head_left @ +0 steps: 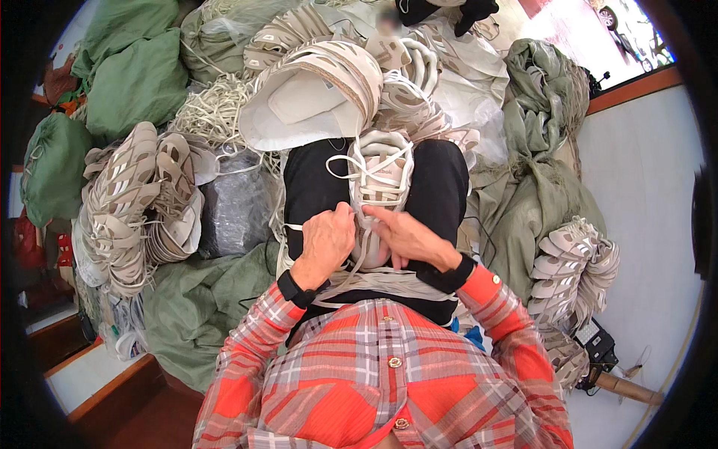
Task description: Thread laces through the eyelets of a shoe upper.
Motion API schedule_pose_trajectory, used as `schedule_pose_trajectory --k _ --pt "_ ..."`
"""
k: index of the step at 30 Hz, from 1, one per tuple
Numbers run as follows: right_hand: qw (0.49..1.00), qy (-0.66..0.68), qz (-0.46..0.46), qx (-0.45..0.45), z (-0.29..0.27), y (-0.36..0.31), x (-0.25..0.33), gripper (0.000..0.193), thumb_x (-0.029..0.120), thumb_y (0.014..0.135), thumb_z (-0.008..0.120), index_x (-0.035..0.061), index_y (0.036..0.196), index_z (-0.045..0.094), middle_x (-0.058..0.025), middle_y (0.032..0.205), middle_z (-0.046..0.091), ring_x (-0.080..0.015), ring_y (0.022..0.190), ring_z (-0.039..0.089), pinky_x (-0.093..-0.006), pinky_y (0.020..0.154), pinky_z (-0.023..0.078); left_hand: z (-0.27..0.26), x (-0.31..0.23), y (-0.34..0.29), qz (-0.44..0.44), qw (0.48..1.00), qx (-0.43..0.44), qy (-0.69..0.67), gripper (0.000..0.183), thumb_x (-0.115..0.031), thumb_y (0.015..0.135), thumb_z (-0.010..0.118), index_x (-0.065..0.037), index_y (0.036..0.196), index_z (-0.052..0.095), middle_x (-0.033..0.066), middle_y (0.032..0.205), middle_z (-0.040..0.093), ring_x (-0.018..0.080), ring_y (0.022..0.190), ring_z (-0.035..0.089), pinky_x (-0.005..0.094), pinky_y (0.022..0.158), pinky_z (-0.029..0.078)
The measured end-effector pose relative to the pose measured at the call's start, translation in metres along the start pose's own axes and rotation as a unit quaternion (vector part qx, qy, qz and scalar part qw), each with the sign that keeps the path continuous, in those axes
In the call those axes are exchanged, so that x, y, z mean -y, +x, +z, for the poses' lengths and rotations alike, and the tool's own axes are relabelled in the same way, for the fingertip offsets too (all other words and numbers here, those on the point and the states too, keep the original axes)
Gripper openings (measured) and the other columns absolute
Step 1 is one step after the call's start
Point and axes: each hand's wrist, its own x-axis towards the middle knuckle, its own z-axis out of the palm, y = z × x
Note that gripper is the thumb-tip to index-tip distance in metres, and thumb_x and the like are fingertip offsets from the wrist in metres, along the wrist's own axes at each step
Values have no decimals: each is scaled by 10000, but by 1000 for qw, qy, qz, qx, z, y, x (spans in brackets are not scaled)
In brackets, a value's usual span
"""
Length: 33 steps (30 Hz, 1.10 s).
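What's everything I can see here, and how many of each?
Laced shoe upper: one, beige and white, centre
Shoe upper stacks: several, beige and white, left, right and top
Lace pile: one, cream, upper left
Sacks: several, green, left and right
Wrapped bundle: one, grey, centre left
Device: one, black, lower right
Car: one, colour unclear, top right
Trousers: one pair, black, centre
Shirt: one, red plaid, bottom
Wristbands: two, black, lower centre
Left hand: one, bare, left of centre
Right hand: one, bare, centre
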Motion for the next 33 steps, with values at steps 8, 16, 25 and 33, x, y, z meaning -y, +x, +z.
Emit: schedule_pose_trajectory --k 8,16,25,33 --pt "927 -262 -228 -144 -7 41 -19 196 106 853 460 -12 938 592 -221 617 589 -370 545 600 -435 519 492 0 -7 13 -17 996 56 72 120 -133 750 557 -13 751 552 201 564 585 376 546 608 474 500 470" --pt "891 -326 -217 -228 2 43 -26 160 116 801 532 -28 834 472 -217 596 575 -398 581 598 -465 547 477 11 -5 16 43 998 48 15 128 -127 760 550 0 754 541 214 564 579 394 532 598 478 472 446" --pt "911 -50 -177 -370 -71 -40 12 93 93 910 496 18 955 464 -156 783 626 -298 700 654 -392 551 528 2 -20 3 144 986 -1 85 187 -221 775 646 -82 814 527 73 801 510 243 782 486 364 687 358" --pt "805 513 -272 -121 -38 9 4 136 100 921 541 3 1017 546 -177 1019 624 -260 946 640 -369 842 539 -8 0 35 -228 753 347 -511 220 -204 950 471 -56 790 500 -35 608 449 93 495 408 261 445 316"
